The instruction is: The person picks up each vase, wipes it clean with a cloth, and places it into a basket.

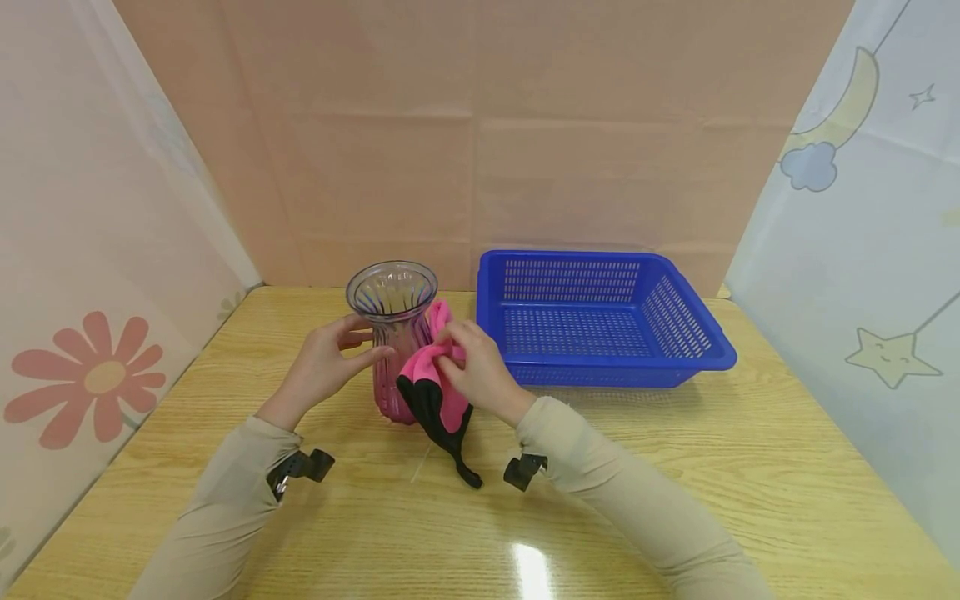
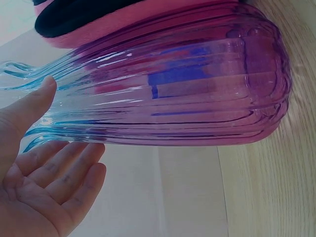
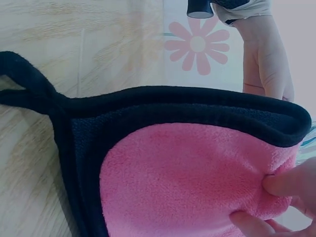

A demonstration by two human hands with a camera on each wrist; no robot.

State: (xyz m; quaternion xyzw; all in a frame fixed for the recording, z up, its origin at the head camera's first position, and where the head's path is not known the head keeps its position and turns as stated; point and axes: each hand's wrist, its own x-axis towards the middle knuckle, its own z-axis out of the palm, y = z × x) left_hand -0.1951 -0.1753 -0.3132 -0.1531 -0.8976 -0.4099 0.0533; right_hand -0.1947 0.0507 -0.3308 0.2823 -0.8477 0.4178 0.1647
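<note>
A ribbed glass vase (image 1: 392, 354), clear bluish at the flared rim and pink-purple below, stands upright on the table. My left hand (image 1: 330, 354) holds it at the neck, thumb on the near side and fingers round the back; the left wrist view shows the thumb (image 2: 42, 101) on the glass. My right hand (image 1: 480, 367) pinches a pink cloth (image 3: 187, 173) with black edging and a black hanging loop (image 1: 468, 477). The folded cloth lies against the vase's right side and hides part of it. Its loop hangs down close over the table.
A blue plastic basket (image 1: 600, 371) with slotted walls stands at the back right, just beyond my right hand. The wooden table (image 1: 420, 542) meets an orange-pink backdrop (image 1: 480, 150) behind. Printed sheets (image 1: 90, 208) form walls on both sides.
</note>
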